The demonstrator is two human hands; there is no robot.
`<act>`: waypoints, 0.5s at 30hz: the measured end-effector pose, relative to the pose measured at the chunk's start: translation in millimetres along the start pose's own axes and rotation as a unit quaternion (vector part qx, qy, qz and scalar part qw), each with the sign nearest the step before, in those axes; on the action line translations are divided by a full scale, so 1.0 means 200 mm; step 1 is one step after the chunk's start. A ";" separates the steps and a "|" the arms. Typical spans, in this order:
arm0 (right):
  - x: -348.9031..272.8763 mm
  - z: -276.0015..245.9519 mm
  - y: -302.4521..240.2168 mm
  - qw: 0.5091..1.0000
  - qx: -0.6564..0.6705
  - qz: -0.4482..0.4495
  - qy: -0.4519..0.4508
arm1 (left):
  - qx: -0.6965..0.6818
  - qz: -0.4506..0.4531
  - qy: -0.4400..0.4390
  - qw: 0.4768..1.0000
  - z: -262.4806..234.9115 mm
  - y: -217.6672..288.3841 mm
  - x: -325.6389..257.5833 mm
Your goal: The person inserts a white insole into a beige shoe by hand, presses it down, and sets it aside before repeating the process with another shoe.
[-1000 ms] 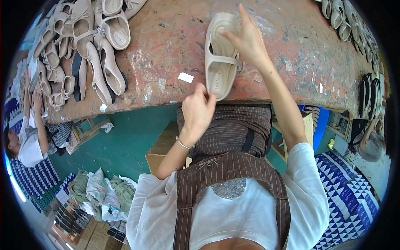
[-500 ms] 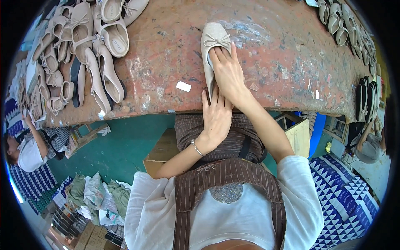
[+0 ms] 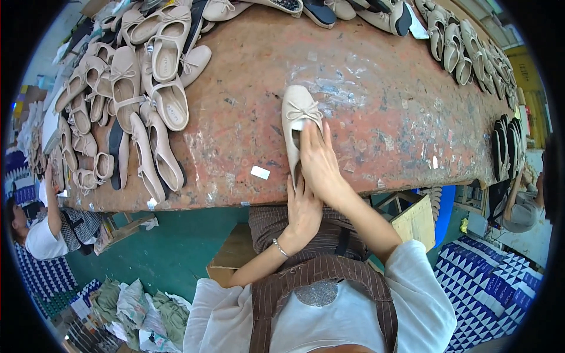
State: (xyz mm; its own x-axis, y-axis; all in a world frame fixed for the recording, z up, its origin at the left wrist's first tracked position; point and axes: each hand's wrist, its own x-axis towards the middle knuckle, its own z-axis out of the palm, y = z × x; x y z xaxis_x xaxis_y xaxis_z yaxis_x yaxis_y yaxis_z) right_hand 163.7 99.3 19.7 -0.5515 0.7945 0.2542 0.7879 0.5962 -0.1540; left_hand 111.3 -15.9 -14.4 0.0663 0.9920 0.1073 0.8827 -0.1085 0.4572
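A beige flat shoe (image 3: 294,99) with a bow lies on the worn table, toe pointing away from me. My left hand (image 3: 304,213) is at the table's near edge, its fingers closed about the heel end. Just above it, my right hand (image 3: 319,166) lies along the shoe's right side, fingers stretched out flat at the opening and the fingertips close to the bow. A small white patch (image 3: 299,125) shows inside the opening, under the bow; I cannot tell what it is. Part of the heel is hidden by both hands.
Many beige shoes (image 3: 170,112) are heaped at the table's left, with others (image 3: 453,44) along the far and right edges. Dark shoes (image 3: 501,147) stand at the right end. A white paper slip (image 3: 259,172) lies left of the shoe. A co-worker (image 3: 44,226) is at the left.
My right fingers have drawn back from deep inside the shoe to its right rim, uncovering the white patch. The view has tilted up, bringing more far-edge shoes in.
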 end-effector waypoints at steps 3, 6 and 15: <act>-0.11 0.04 -0.05 0.998 -0.024 0.010 -0.054 | -0.037 -0.006 0.011 0.999 0.03 0.00 -0.02; 0.18 -0.07 0.06 0.972 0.066 0.085 -0.209 | 0.043 0.004 -0.029 0.999 -0.01 0.03 0.04; 0.23 0.11 0.09 0.977 -0.082 0.008 -0.199 | 0.031 0.023 0.006 0.999 -0.02 0.06 0.04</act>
State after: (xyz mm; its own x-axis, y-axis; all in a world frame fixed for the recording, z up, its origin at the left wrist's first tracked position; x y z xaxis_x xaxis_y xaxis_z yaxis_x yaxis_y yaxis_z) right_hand 147.1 148.7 7.5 -0.5762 0.8046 -0.1434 0.8124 0.5831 0.0075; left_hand 120.5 -9.5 -3.5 0.1028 0.9852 0.1370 0.9063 -0.1496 0.3952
